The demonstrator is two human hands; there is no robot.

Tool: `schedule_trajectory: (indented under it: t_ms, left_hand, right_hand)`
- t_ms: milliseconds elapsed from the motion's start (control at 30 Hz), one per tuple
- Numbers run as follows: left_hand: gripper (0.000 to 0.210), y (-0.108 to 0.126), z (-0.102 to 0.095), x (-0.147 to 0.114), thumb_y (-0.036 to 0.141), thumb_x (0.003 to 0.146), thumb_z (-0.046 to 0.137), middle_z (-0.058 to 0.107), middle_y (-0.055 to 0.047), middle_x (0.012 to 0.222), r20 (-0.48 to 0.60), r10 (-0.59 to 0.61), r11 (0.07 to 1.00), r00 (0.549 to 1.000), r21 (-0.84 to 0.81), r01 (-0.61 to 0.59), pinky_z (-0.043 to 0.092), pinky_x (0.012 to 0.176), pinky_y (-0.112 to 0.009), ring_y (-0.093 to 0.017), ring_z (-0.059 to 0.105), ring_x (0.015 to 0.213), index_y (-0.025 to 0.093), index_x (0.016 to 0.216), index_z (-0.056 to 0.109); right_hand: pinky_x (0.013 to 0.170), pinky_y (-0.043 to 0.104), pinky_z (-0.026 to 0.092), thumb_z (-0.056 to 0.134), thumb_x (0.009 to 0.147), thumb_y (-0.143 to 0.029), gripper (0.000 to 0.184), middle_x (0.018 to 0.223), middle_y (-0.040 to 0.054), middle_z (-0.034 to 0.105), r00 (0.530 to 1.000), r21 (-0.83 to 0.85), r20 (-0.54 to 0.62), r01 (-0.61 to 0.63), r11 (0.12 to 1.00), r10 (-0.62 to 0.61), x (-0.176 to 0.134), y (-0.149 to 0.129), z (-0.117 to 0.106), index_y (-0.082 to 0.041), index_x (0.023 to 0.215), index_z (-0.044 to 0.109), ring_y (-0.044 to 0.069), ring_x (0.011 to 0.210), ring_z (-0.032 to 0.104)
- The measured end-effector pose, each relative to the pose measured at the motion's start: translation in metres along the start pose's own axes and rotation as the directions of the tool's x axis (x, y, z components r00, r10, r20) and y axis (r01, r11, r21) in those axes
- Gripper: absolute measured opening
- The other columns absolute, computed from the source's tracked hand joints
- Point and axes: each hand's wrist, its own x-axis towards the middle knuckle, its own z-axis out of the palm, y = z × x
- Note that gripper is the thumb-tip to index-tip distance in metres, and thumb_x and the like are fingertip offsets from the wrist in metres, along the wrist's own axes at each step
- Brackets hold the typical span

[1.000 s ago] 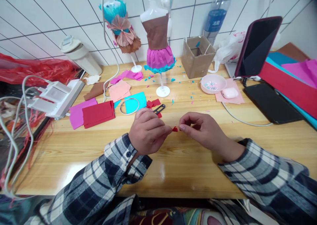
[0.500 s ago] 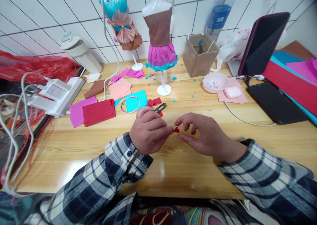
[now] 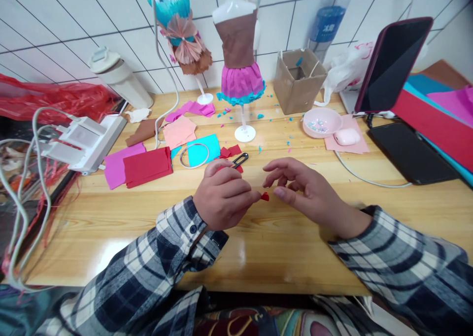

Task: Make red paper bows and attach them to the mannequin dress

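Between the fingertips of my left hand (image 3: 225, 198) a small folded scrap of red crepe paper (image 3: 265, 196) is pinched. A black tool end with a long slot (image 3: 241, 160) shows just above that hand; I cannot tell whether the hand grips it. My right hand (image 3: 301, 190) hovers a short way right of the scrap, fingers curved and apart, holding nothing. Beyond my hands stands a small mannequin (image 3: 240, 45) in a brown paper top and a purple skirt with a blue hem. More red paper pieces (image 3: 230, 151) lie behind my left hand.
Left on the table are red sheets (image 3: 148, 167), a blue sheet (image 3: 209, 148), a metal ring (image 3: 181, 161) and a power strip (image 3: 111, 129). A second dressed mannequin (image 3: 188, 45), a cardboard box (image 3: 297, 87), a pink bowl (image 3: 321, 117) and a propped phone (image 3: 395, 65) stand farther back.
My right hand has drawn slightly away to the right from the red scrap, and its fingers have parted more. My left hand stays almost in place with the scrap.
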Motion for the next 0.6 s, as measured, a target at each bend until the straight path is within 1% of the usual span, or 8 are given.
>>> schedule_trajectory:
  t_ms: [33,100,200,267,433,533,600]
  left_hand:
    - [0.015,0.000,0.000,0.000,0.018,0.077,0.069,0.069,0.005,0.069,0.004,0.016,1.000,1.000,0.010,-0.016,0.039,0.093,-0.040,-0.015,0.054,0.072,0.026,0.088,0.069]
    - [0.014,0.000,0.000,0.000,0.018,0.078,0.068,0.069,0.006,0.069,0.018,0.035,0.999,0.999,0.029,-0.036,0.039,0.093,-0.040,-0.015,0.054,0.072,0.026,0.088,0.068]
    - [0.011,0.000,0.001,0.000,0.020,0.081,0.066,0.068,0.006,0.068,0.032,0.062,0.997,0.998,0.051,-0.063,0.040,0.092,-0.039,-0.014,0.055,0.072,0.027,0.089,0.067]
    - [0.010,0.002,0.001,0.000,0.020,0.081,0.067,0.068,0.007,0.068,0.024,0.088,0.994,0.996,0.064,-0.090,0.041,0.092,-0.038,-0.013,0.055,0.071,0.026,0.089,0.067]
    - [0.017,0.006,-0.002,0.000,0.018,0.078,0.074,0.068,0.009,0.070,0.020,0.166,0.981,0.986,0.094,-0.167,0.041,0.094,-0.037,-0.011,0.055,0.069,0.026,0.091,0.068]
    - [0.018,0.006,-0.003,0.000,0.020,0.077,0.075,0.068,0.008,0.071,0.027,0.215,0.974,0.976,0.075,-0.216,0.045,0.091,-0.036,-0.011,0.057,0.070,0.026,0.092,0.068]
    - [0.016,0.004,-0.003,0.000,0.020,0.079,0.074,0.069,0.008,0.072,0.033,0.243,0.968,0.969,0.061,-0.245,0.048,0.087,-0.034,-0.011,0.057,0.070,0.025,0.092,0.068]
  right_hand:
    - [0.052,0.022,0.044,0.058,0.087,-0.033,0.028,0.093,0.0048,0.068,0.999,0.025,0.006,-0.044,0.999,0.044,0.001,-0.001,-0.001,-0.022,0.113,0.057,0.013,0.067,0.058]
    - [0.051,0.023,0.042,0.062,0.084,-0.034,0.022,0.086,0.0042,0.069,0.996,0.004,0.004,-0.085,0.996,0.085,0.003,-0.003,-0.003,-0.021,0.101,0.066,0.012,0.064,0.056]
    - [0.048,0.023,0.036,0.067,0.080,-0.031,0.012,0.074,0.0017,0.067,0.998,-0.061,-0.014,-0.063,0.996,0.062,0.006,-0.004,-0.003,-0.020,0.083,0.071,0.009,0.053,0.045]
    - [0.047,0.024,0.033,0.065,0.080,-0.030,0.013,0.068,0.0005,0.063,0.998,-0.071,-0.006,-0.070,0.995,0.070,0.008,-0.003,-0.003,-0.019,0.078,0.071,0.009,0.051,0.041]
    - [0.049,0.025,0.034,0.065,0.078,-0.039,0.022,0.062,-0.0002,0.059,0.971,0.006,0.066,-0.229,0.973,0.228,0.010,0.005,-0.001,-0.018,0.079,0.071,0.011,0.053,0.046]
    - [0.052,0.026,0.038,0.065,0.078,-0.039,0.023,0.065,0.0007,0.063,0.955,0.009,0.133,-0.267,0.964,0.264,0.011,0.010,0.003,-0.018,0.079,0.071,0.012,0.056,0.051]
    - [0.057,0.027,0.042,0.065,0.079,-0.039,0.022,0.068,0.0014,0.067,0.944,-0.005,0.194,-0.271,0.963,0.267,0.013,0.013,0.005,-0.018,0.079,0.072,0.014,0.061,0.056]
